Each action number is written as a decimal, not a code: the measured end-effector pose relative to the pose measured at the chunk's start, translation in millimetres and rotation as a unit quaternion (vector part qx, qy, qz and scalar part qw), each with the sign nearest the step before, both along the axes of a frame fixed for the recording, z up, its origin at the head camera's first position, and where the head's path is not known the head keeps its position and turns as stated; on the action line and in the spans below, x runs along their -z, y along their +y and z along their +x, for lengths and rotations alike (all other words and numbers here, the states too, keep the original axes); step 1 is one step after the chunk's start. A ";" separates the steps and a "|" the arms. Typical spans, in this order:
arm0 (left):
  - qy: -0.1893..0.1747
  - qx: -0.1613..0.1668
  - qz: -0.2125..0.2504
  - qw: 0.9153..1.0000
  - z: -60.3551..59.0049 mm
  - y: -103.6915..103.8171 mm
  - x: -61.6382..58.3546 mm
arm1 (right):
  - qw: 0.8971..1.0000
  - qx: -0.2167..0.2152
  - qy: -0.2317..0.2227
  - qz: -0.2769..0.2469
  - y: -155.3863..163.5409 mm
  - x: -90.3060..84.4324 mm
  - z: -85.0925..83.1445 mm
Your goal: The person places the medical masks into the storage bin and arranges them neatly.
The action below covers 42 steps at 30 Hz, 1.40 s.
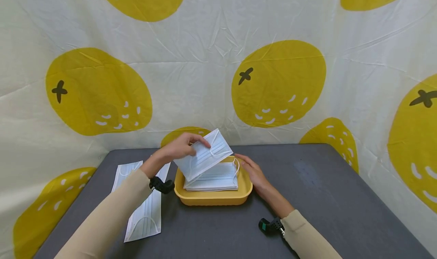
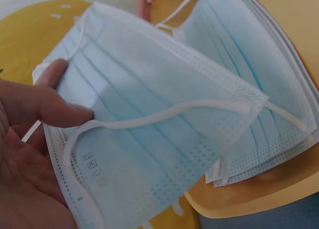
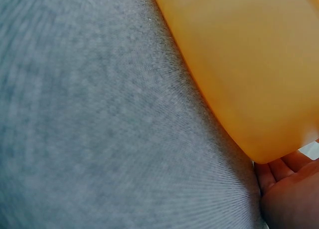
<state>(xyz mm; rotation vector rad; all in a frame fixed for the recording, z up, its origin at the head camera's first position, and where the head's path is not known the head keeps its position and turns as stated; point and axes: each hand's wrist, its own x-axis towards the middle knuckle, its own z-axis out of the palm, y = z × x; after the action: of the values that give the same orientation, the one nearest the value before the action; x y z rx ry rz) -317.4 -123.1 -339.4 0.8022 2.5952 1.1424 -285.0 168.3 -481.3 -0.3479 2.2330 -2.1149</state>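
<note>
My left hand (image 1: pixel 181 149) pinches a light blue face mask (image 1: pixel 204 155) and holds it tilted above a yellow tray (image 1: pixel 212 197). In the left wrist view the thumb (image 2: pixel 47 107) lies on that mask (image 2: pixel 149 139), whose white ear loop hangs across it. A stack of more masks (image 1: pixel 213 177) lies in the tray (image 2: pixel 294 189). My right hand (image 1: pixel 253 171) rests with straight fingers against the tray's right rim. The right wrist view shows only the tray's wall (image 3: pixel 249 64), the grey tabletop (image 3: pixel 99 129) and a bit of palm (image 3: pixel 289 189).
Two masks (image 1: pixel 145 202) lie flat on the grey table (image 1: pixel 324 198) left of the tray, partly under my left forearm. A cloth backdrop (image 1: pixel 273 80) with yellow fruit shapes hangs behind and beside the table.
</note>
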 end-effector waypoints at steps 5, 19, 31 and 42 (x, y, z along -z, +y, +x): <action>-0.009 0.041 -0.037 0.998 -4.5 6.0 -3.7 | 1.000 0.000 0.002 0.007 1.1 -0.5 0.1; -0.054 0.151 -0.105 0.982 -23.1 27.8 -5.1 | 1.000 0.004 0.007 0.016 2.8 1.0 -0.9; -0.133 0.178 -0.154 0.963 -26.0 51.2 12.3 | 1.000 0.013 0.006 0.023 -0.8 0.2 -1.5; -0.103 0.145 -0.202 0.963 -28.4 53.1 25.1 | 1.000 0.009 0.007 0.024 -2.7 0.0 -0.6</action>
<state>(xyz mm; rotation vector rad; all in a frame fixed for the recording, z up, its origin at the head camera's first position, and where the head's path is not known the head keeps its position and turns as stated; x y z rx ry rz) -345.8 -70.0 -364.5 0.8741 2.3225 0.5550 -285.6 165.5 -481.4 -0.3411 2.2991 -2.0697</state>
